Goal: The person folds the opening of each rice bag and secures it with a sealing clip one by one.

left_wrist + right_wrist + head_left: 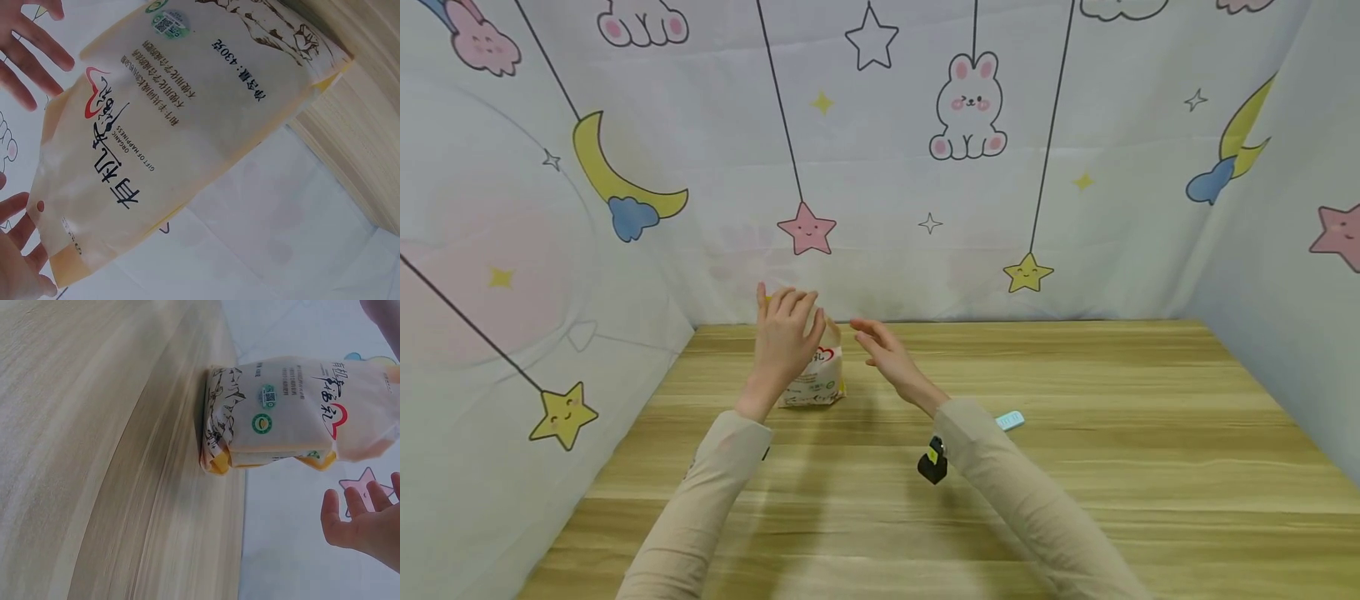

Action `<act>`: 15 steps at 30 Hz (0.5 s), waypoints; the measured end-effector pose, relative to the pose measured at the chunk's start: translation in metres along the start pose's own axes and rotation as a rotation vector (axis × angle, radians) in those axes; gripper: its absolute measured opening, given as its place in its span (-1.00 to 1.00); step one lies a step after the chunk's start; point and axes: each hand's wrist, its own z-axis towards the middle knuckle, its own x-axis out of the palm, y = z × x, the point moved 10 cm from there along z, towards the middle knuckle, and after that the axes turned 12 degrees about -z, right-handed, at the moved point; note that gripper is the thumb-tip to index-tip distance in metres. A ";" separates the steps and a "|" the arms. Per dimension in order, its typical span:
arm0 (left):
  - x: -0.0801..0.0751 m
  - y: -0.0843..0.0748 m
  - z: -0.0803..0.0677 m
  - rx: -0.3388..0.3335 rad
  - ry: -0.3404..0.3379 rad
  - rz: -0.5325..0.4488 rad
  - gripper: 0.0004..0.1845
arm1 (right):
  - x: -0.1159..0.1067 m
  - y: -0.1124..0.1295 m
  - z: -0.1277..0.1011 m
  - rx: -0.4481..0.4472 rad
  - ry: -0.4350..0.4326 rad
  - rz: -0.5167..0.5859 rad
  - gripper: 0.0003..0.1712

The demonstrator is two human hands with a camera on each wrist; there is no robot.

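**Hands flank a standing pouch**

Near, a small black object lies on the wooden surface. Farther, the pouch stands upright on its flat base by the backdrop. Left hand hovers over its top, fingers spread, gripping nothing; right hand waits beside, open, apart.

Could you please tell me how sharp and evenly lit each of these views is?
Head view: soft, even light, faint shadows under the arms on the table, walls bowed by the wide lens. Left wrist view: the bag fills the frame, its print readable. Right wrist view: near tabletop smeared, the right hand slightly soft.
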 end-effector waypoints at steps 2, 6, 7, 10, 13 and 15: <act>0.001 -0.001 0.000 0.010 0.004 0.005 -0.75 | 0.001 -0.001 0.001 0.011 0.001 0.010 -0.55; 0.002 -0.002 0.000 0.020 0.018 0.017 -0.77 | 0.002 -0.002 0.003 0.030 -0.001 0.011 -0.55; 0.002 -0.002 0.000 0.021 0.021 0.018 -0.78 | 0.003 -0.002 0.003 0.032 0.001 0.016 -0.55; 0.002 -0.002 -0.001 0.019 0.026 0.017 -0.79 | 0.006 -0.002 0.005 0.040 0.012 0.032 -0.54; 0.002 -0.002 -0.001 0.020 0.032 0.019 -0.80 | 0.009 -0.001 0.006 0.045 0.020 0.042 -0.54; 0.002 -0.002 -0.001 0.024 0.031 0.019 -0.81 | 0.010 0.000 0.007 0.045 0.018 0.034 -0.54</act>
